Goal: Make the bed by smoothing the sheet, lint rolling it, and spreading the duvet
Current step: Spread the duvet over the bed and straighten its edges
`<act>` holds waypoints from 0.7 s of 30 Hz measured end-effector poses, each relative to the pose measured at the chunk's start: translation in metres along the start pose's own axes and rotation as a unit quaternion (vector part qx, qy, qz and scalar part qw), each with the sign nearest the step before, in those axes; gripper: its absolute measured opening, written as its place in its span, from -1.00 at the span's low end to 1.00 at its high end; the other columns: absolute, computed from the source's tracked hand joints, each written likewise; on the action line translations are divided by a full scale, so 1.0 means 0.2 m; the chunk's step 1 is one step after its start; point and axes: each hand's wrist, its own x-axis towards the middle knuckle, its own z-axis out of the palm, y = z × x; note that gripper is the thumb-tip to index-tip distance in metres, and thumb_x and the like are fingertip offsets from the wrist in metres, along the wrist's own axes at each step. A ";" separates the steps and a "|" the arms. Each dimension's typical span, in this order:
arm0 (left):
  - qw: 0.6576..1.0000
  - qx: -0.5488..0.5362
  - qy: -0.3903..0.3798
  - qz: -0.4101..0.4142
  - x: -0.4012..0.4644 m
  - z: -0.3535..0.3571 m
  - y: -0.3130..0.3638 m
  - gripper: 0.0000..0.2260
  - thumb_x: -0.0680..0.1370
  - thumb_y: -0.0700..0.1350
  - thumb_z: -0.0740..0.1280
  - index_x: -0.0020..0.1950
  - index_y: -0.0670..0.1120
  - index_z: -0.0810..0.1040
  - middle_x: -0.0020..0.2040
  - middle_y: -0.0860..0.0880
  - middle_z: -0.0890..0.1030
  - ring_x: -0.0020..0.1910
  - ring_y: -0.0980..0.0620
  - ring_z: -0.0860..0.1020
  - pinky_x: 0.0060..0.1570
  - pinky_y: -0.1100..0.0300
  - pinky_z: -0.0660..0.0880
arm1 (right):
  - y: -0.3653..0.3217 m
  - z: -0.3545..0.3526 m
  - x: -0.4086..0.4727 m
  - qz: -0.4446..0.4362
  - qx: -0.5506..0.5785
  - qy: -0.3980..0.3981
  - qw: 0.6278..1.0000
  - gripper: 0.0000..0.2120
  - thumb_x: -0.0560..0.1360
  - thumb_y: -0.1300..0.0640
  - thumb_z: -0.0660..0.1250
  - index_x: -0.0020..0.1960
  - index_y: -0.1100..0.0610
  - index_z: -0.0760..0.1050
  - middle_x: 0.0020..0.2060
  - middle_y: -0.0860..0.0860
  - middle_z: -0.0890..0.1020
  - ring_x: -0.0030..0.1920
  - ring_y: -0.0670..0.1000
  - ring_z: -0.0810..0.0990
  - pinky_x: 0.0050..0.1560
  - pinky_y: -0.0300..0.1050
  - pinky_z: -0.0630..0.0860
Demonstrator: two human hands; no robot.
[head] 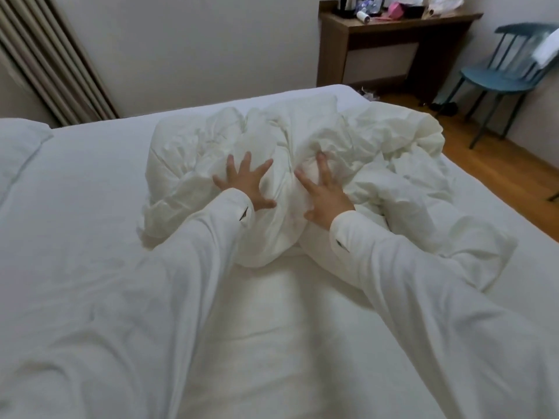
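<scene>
Both hands press flat on the bunched duvet (290,152) with fingers spread and straight — the left hand (246,184) on its near-left bulge, the right hand (323,192) just beside it on the next fold, neither one curled round the cloth. The duvet lies heaped under and beyond the hands, trailing off to the right, on the white sheet (90,182) that spreads to the left and toward the person. Far left of the hands sits a pillow (18,152) — beyond them to the right, a wooden surface (393,25) and a blue chair (508,71).
</scene>
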 end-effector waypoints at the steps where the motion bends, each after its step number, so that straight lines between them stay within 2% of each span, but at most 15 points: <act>1: 0.999 0.033 -0.027 -0.005 0.05 0.03 -0.01 -0.08 0.30 0.29 0.44 0.47 0.35 -0.10 0.54 0.07 -0.19 0.50 -0.18 -0.27 0.29 -0.45 -0.05 | 0.05 0.02 0.03 0.002 0.007 -0.015 1.000 -0.13 0.46 0.17 0.40 0.54 -0.24 -0.04 0.52 0.01 -0.35 0.46 0.28 0.23 0.34 0.09 0.38; 2: 0.996 0.071 -0.048 -0.010 0.09 0.07 -0.03 -0.05 0.26 0.30 0.46 0.46 0.36 -0.09 0.54 0.06 -0.16 0.51 -0.18 -0.21 0.26 -0.46 -0.01 | 0.10 0.05 0.04 0.008 0.021 -0.020 1.000 -0.21 0.47 0.20 0.37 0.54 -0.19 0.06 0.54 0.06 -0.24 0.40 0.25 0.33 0.32 0.05 0.40; 4: 0.989 0.135 -0.061 -0.026 0.15 0.17 -0.08 -0.13 0.25 0.25 0.47 0.43 0.34 0.04 0.49 0.06 0.08 0.48 -0.14 0.04 0.26 -0.36 0.12 | 0.17 0.10 0.04 0.021 0.053 -0.023 0.998 -0.35 0.50 0.24 0.29 0.52 -0.11 0.20 0.54 0.10 -0.03 0.40 0.22 0.34 0.36 0.02 0.35; 7: 0.984 0.160 -0.059 -0.046 0.18 0.34 -0.09 -0.55 0.40 0.10 0.36 0.27 0.26 0.36 0.28 0.05 0.41 0.32 -0.06 0.34 0.23 -0.11 0.24 | 0.21 0.18 -0.01 0.025 0.054 -0.052 0.997 -0.39 0.53 0.31 0.22 0.51 -0.06 0.25 0.55 0.12 0.01 0.48 0.16 0.22 0.42 0.04 0.26; 8: 0.987 0.142 -0.052 -0.046 0.16 0.40 -0.09 -0.67 0.42 0.05 0.30 0.18 0.22 0.45 0.21 0.06 0.49 0.27 -0.05 0.42 0.19 -0.04 0.26 | 0.22 0.20 -0.02 0.031 0.049 -0.061 0.996 -0.37 0.53 0.33 0.21 0.51 -0.08 0.23 0.55 0.10 0.00 0.48 0.16 0.23 0.42 0.03 0.26; 10: 0.993 0.111 -0.028 -0.028 0.08 0.49 -0.09 -0.80 0.41 -0.03 0.22 -0.02 0.14 0.55 0.04 0.07 0.59 0.13 -0.05 0.53 0.08 0.07 0.30 | 0.22 0.25 -0.04 0.047 0.046 -0.071 0.995 -0.32 0.51 0.36 0.20 0.52 -0.13 0.21 0.56 0.08 0.00 0.45 0.18 0.25 0.42 0.02 0.27; 12: 0.998 0.055 -0.025 0.002 -0.02 0.52 -0.14 -0.83 0.39 -0.03 0.23 -0.11 0.07 0.59 -0.10 0.07 0.61 0.01 -0.06 0.57 -0.05 0.17 0.33 | 0.19 0.29 -0.06 0.054 0.042 -0.073 0.995 -0.30 0.50 0.37 0.19 0.52 -0.12 0.20 0.55 0.09 -0.02 0.44 0.22 0.27 0.38 0.04 0.32; 14: 0.995 -0.056 -0.075 0.027 -0.14 0.51 -0.22 -0.80 0.32 0.02 0.29 -0.13 0.02 0.60 -0.20 0.03 0.59 -0.08 -0.05 0.57 -0.13 0.19 0.39 | 0.12 0.33 -0.10 0.077 0.017 -0.078 0.994 -0.32 0.51 0.32 0.19 0.54 -0.10 0.12 0.55 0.11 -0.11 0.47 0.25 0.21 0.35 0.10 0.36; 15: 0.988 -0.107 -0.104 0.037 -0.21 0.50 -0.26 -0.74 0.26 0.06 0.30 -0.15 -0.02 0.60 -0.25 0.01 0.57 -0.14 -0.03 0.56 -0.17 0.19 0.40 | 0.06 0.36 -0.13 0.102 -0.003 -0.073 0.992 -0.33 0.53 0.27 0.21 0.55 -0.08 0.07 0.54 0.12 -0.17 0.49 0.26 0.13 0.38 0.15 0.32; 17: 0.977 -0.144 -0.145 0.060 -0.35 0.48 -0.32 -0.70 0.21 0.09 0.29 -0.19 -0.07 0.57 -0.33 0.02 0.52 -0.25 0.00 0.52 -0.24 0.19 0.39 | -0.08 0.40 -0.19 0.135 -0.029 0.009 0.990 -0.37 0.51 0.17 0.27 0.51 0.01 0.12 0.54 0.16 -0.18 0.50 0.30 0.04 0.42 0.26 0.17; 19: 0.970 -0.149 -0.179 0.069 -0.46 0.46 -0.36 -0.81 0.25 0.04 0.37 -0.24 -0.03 0.55 -0.35 0.07 0.50 -0.29 0.05 0.50 -0.29 0.24 0.37 | -0.24 0.38 -0.23 0.082 -0.018 0.139 0.987 -0.51 0.45 0.03 0.35 0.34 0.10 0.36 0.52 0.18 0.02 0.45 0.30 0.12 0.38 0.24 0.16; 20: 0.966 -0.156 -0.190 0.076 -0.51 0.45 -0.37 -0.88 0.28 -0.01 0.41 -0.30 0.00 0.51 -0.38 0.09 0.49 -0.32 0.07 0.49 -0.34 0.26 0.35 | -0.32 0.37 -0.23 0.043 -0.018 0.188 0.981 -0.53 0.41 -0.05 0.39 0.26 0.09 0.42 0.47 0.16 0.10 0.39 0.26 0.16 0.33 0.22 0.15; 21: 0.963 -0.159 -0.199 0.085 -0.55 0.43 -0.37 -0.85 0.31 -0.06 0.43 -0.36 0.04 0.46 -0.41 0.13 0.46 -0.37 0.11 0.47 -0.37 0.29 0.33 | -0.38 0.36 -0.23 0.014 -0.024 0.214 0.976 -0.48 0.38 -0.16 0.41 0.25 0.04 0.42 0.43 0.12 0.10 0.35 0.23 0.16 0.29 0.22 0.11</act>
